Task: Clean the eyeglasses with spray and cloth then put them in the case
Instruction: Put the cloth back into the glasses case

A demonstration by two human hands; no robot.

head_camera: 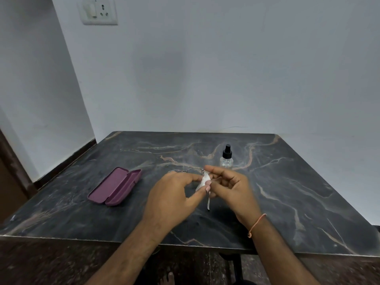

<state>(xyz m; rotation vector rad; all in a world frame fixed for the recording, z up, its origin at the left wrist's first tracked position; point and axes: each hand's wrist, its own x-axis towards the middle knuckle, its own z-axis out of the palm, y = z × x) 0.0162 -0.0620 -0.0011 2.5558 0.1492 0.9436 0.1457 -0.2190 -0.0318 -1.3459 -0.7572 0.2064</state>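
Thin metal-rimmed eyeglasses (186,170) are held above the dark marble table (287,192), their rims showing just beyond my fingers and one temple arm hanging down between my hands. My left hand (174,194) pinches a small white cloth (204,179) against the right lens. My right hand (228,186) grips the frame at its right end, next to the cloth. A clear spray bottle (226,158) with a black pump top stands upright behind my right hand. The purple case (115,187) lies open on the table to the left, with nothing in it.
The table sits against a pale wall, with a wall corner and dark skirting at the left. A socket plate (99,12) is high on the wall. The table's near edge (123,239) runs under my forearms. Bare toes (167,279) show on the floor below.
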